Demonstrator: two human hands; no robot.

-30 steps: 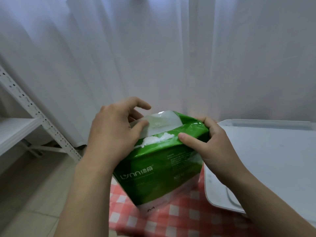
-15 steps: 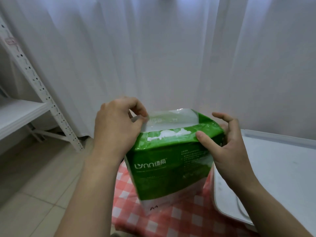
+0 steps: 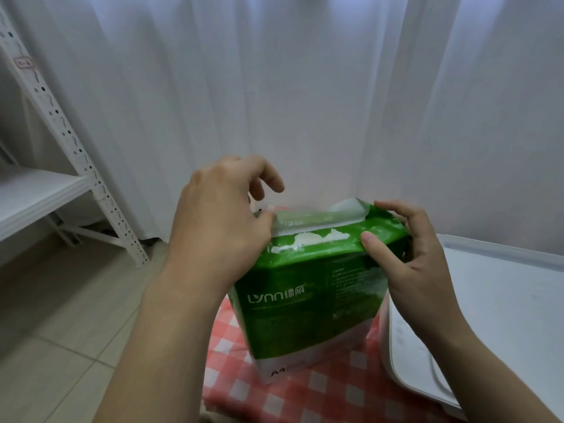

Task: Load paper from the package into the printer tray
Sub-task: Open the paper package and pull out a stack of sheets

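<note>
Green package (image 3: 308, 300) upright on checked cloth (image 3: 305, 395), frame centre | left hand (image 3: 219, 221) pinching torn top flap (image 3: 317, 216) | right hand (image 3: 409, 251) thumb and fingers gripping package's right top corner | white printer (image 3: 488, 315) lower right, just beside.

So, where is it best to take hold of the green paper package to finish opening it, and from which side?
Probably the loose pale flap along the top of the paper package, pinched from the left end, where the left hand already has it. The package stands upright and its seam is torn there; the right hand steadies the other end.
</note>
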